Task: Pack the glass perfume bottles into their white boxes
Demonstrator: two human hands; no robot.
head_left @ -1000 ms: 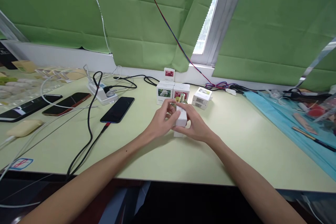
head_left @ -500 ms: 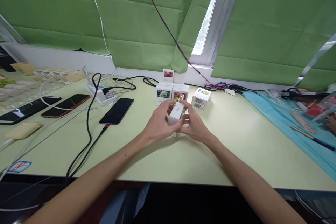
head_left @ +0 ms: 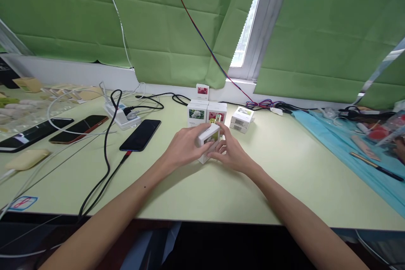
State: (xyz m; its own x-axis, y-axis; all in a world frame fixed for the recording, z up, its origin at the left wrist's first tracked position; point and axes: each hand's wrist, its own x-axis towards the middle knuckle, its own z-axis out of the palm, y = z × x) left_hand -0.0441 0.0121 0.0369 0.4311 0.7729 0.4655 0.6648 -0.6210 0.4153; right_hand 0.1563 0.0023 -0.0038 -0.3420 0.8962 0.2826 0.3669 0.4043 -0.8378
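Note:
Between my hands is a small white box (head_left: 205,136), tilted, with a green floral picture on the side now partly in view. My left hand (head_left: 185,145) grips its left side, thumb across the front. From the right, my right hand (head_left: 232,149) closes on the box, with its thumb low on the front and its index finger near the top edge. Just behind the box, at my right fingertips, shows a small shiny gold-and-clear bottle top (head_left: 218,118); its lower part is hidden. White flower-printed boxes (head_left: 196,114) stand directly behind.
Two stacked white boxes (head_left: 242,118) lie to the right, and another box (head_left: 202,91) stands at the back. Left are a phone (head_left: 141,135) on a cable, a power strip (head_left: 122,116) and more phones. Blue sheeting (head_left: 335,139) with a pen (head_left: 376,166) covers the right side.
The white box has turned in my hands, so its printed side shows more and its top less. My left hand has shifted slightly left.

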